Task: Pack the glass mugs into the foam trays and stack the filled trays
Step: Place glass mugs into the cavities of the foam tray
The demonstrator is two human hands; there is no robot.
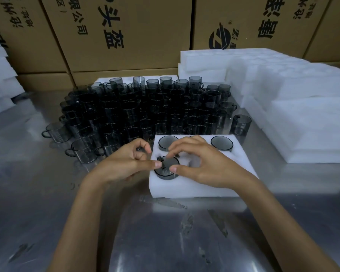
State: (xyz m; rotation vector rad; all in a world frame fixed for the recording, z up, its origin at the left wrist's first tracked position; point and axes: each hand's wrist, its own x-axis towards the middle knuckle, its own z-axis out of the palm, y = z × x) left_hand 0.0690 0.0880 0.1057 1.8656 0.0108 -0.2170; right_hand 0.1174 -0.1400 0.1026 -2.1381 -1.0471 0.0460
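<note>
On the steel desk (165, 232), the foam tray (185, 187) holds a mug (166, 168) in its near-left pocket; left hand (124, 163) and right hand (202, 163) pinch that mug's rim, fingers curled. Beyond the tray stand loose glass mugs (145, 108).

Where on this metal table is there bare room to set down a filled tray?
Bare steel table lies in front of the white foam tray, and to its left below the smoky glass mugs. Crowded: behind the tray with mugs, right with stacked white foam trays.

A white foam tray (185, 188) lies on the steel table (165, 232) — grey glass mugs (145, 107) crowd behind it, stacked white foam trays (302, 114) to its right.
</note>
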